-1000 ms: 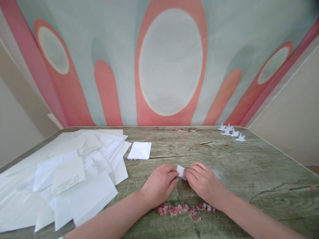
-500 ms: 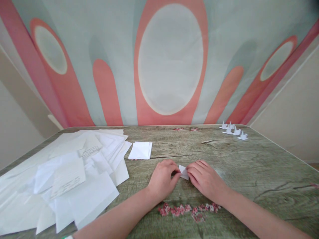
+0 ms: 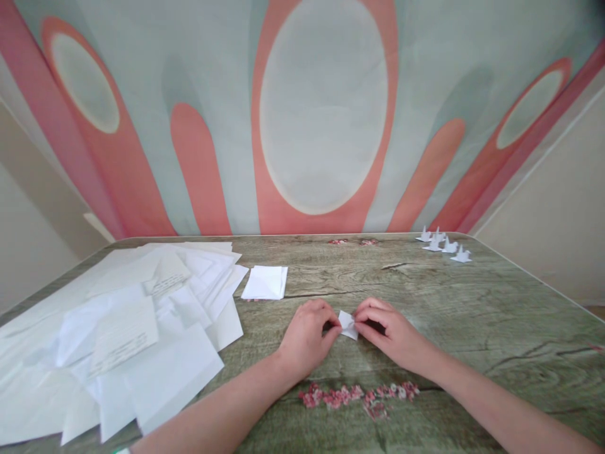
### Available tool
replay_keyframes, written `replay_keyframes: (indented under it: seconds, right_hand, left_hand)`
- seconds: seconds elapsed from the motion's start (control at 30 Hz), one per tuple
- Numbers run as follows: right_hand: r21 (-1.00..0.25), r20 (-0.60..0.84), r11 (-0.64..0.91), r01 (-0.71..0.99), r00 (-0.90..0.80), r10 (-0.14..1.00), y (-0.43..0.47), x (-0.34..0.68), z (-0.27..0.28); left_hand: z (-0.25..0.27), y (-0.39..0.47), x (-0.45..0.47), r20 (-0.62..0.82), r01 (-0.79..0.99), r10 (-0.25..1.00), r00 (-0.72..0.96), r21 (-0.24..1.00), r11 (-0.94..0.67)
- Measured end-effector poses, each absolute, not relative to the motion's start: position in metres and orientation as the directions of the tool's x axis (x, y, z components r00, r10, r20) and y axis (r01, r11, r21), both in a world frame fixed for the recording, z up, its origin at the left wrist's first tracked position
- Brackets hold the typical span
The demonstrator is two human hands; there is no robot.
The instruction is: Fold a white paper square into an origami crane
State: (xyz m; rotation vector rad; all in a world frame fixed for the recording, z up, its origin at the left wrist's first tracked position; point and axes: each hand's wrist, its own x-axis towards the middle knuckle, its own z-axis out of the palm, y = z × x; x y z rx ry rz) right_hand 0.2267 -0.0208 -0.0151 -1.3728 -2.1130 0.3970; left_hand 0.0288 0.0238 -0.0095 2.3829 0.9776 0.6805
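Note:
A small folded piece of white paper point(image 3: 348, 324) lies between my two hands, low over the wood-grain table point(image 3: 472, 315). My left hand point(image 3: 309, 335) pinches its left edge between thumb and forefinger. On the other side my right hand point(image 3: 388, 329) grips the right edge in a pinch, the thumb below and the fingers arched above. The paper's finer folds are too small to make out. Beyond my left hand rests a stack of white paper squares point(image 3: 265, 282).
Loose white sheets point(image 3: 174, 378), some bearing printed lines, spread over the table's left side. Several folded white paper cranes point(image 3: 460, 255) stand at the back right. A pink flower print point(image 3: 338, 396) marks the tabletop near me. A patterned backdrop point(image 3: 321, 107) rises behind the table.
My right hand's fingers have lifted and arched into a clearer pinch on the paper's right edge. My left hand keeps its grip. The whole view has shifted slightly.

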Motion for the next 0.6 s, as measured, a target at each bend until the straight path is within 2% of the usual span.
replay_keyframes:
  seconds: [0.27, 0.6]
  right_hand:
    - [-0.636, 0.27, 0.356, 0.685, -0.235, 0.934, -0.0201, 0.223, -0.0161]
    - [-0.632, 0.284, 0.335, 0.699, -0.193, 0.939, -0.0189, 0.2205, -0.0189]
  left_hand:
    - [-0.0113, 0.0224, 0.0291, 0.272, 0.5, 0.746, 0.607, 0.6, -0.625]
    - [-0.009, 0.0203, 0.0293, 0.274, 0.587, 0.78, 0.563, 0.532, -0.611]
